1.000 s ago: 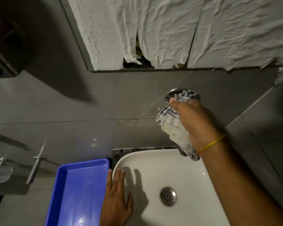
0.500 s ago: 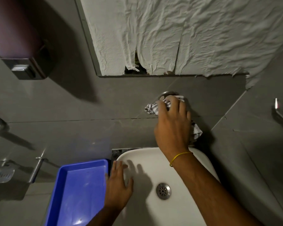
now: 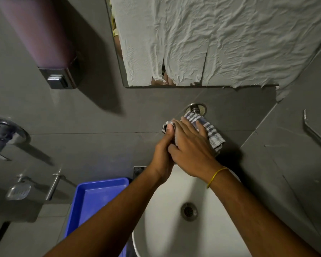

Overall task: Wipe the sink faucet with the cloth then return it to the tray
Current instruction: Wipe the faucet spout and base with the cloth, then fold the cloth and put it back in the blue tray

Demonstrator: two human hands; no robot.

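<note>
A blue-and-white checked cloth (image 3: 210, 129) is wrapped over the wall-mounted faucet (image 3: 195, 108), of which only the chrome base ring shows. My right hand (image 3: 192, 147), with a yellow band at the wrist, lies flat on the cloth and presses it onto the faucet. My left hand (image 3: 162, 153) has come up beside it and pinches the cloth's left corner with the fingertips. Below both hands is the white sink (image 3: 161, 219) with its metal drain. The blue tray (image 3: 95, 199) stands left of the sink with nothing visible in it, partly hidden by my left forearm.
A soap dispenser (image 3: 44, 43) hangs on the grey wall at upper left. A mirror covered with crumpled white paper (image 3: 211, 38) is above the faucet. A metal soap dish (image 3: 18, 191) and rail are at the left, and a metal bar (image 3: 315, 134) at the right.
My left hand has left the sink rim and risen to grip the cloth's left end. My right hand has flattened over the cloth on the faucet. The view has tilted upward.
</note>
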